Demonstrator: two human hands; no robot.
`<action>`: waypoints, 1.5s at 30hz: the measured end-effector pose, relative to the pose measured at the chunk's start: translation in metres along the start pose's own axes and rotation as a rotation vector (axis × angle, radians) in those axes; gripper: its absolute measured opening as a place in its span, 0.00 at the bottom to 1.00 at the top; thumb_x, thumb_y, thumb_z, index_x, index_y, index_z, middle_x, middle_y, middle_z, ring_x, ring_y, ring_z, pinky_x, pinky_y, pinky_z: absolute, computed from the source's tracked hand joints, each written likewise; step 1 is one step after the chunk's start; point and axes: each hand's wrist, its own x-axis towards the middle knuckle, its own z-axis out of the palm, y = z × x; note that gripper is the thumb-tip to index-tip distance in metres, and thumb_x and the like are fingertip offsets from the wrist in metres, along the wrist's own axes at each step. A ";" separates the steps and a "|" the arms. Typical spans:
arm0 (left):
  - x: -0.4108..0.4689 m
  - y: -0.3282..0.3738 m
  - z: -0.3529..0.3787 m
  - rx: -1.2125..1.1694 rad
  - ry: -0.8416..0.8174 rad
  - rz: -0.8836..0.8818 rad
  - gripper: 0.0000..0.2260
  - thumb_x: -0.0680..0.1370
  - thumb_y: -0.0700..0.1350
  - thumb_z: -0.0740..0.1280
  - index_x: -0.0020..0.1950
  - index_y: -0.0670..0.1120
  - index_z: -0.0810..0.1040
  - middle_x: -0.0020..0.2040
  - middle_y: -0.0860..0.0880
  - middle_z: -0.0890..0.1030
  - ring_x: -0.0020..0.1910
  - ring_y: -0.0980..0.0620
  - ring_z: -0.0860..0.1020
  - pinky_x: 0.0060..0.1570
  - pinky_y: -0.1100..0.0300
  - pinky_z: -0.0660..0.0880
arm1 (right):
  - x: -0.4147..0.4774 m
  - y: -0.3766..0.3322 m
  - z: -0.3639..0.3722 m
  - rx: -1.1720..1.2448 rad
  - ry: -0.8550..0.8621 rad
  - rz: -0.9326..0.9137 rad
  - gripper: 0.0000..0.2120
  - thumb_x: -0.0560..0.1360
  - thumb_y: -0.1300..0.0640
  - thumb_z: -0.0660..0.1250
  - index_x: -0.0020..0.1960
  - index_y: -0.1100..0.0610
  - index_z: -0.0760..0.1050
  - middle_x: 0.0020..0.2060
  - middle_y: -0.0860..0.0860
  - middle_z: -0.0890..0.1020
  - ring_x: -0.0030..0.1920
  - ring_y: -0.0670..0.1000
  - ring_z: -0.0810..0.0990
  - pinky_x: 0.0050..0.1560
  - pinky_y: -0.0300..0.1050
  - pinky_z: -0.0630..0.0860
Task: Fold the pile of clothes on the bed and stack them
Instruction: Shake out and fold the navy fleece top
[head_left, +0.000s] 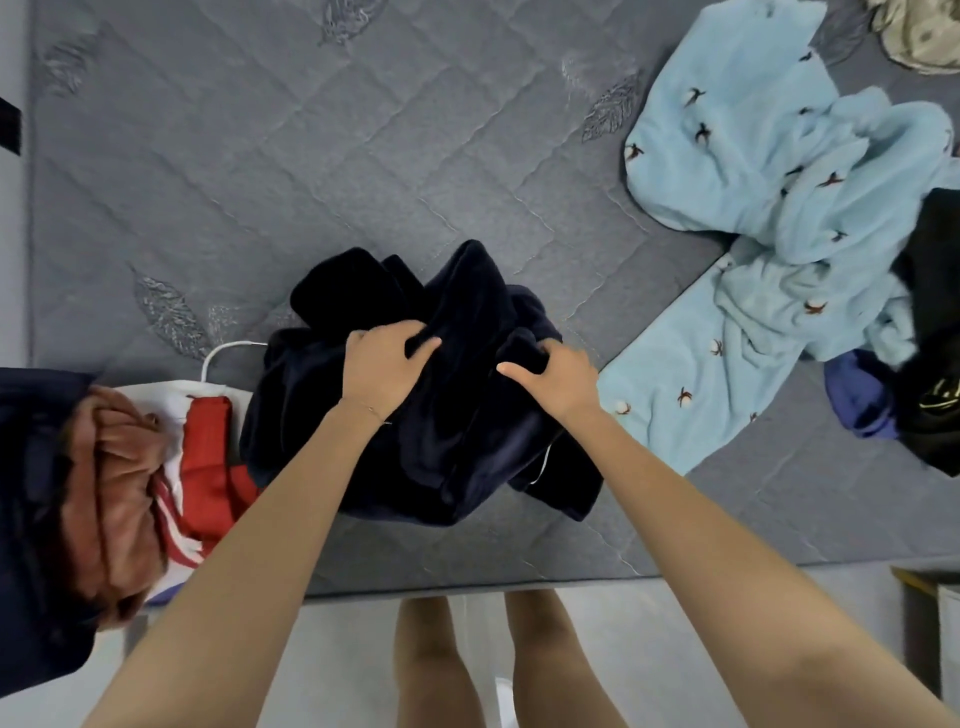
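The bed (311, 171) carried a navy garment (462, 296) toward 6 o'clock, a blue robe (753, 176) at 2, folded clothes (119, 478) at 8.

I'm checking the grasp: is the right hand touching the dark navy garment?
Touching. The head view shows the right hand pinching a fold of the dark navy garment, fingers curled into the fabric.
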 end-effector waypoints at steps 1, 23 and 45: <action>0.001 -0.004 -0.004 -0.148 0.077 -0.039 0.15 0.79 0.54 0.66 0.58 0.44 0.82 0.52 0.48 0.84 0.52 0.48 0.81 0.60 0.51 0.73 | -0.003 0.001 -0.001 0.025 0.010 0.010 0.22 0.71 0.33 0.68 0.42 0.53 0.73 0.38 0.49 0.79 0.49 0.55 0.78 0.51 0.51 0.73; -0.036 -0.003 -0.015 -0.540 -0.143 0.132 0.15 0.80 0.45 0.66 0.66 0.42 0.78 0.63 0.51 0.79 0.63 0.57 0.77 0.69 0.62 0.67 | 0.004 -0.092 0.004 0.606 -0.031 -0.086 0.39 0.76 0.36 0.64 0.79 0.55 0.57 0.76 0.50 0.64 0.76 0.48 0.60 0.75 0.46 0.57; -0.070 -0.056 -0.003 0.078 -0.134 -0.064 0.22 0.80 0.57 0.62 0.72 0.48 0.72 0.60 0.48 0.78 0.62 0.44 0.69 0.61 0.52 0.63 | -0.024 -0.022 0.034 0.505 0.218 0.120 0.13 0.81 0.56 0.63 0.38 0.58 0.70 0.32 0.47 0.73 0.33 0.44 0.70 0.42 0.40 0.65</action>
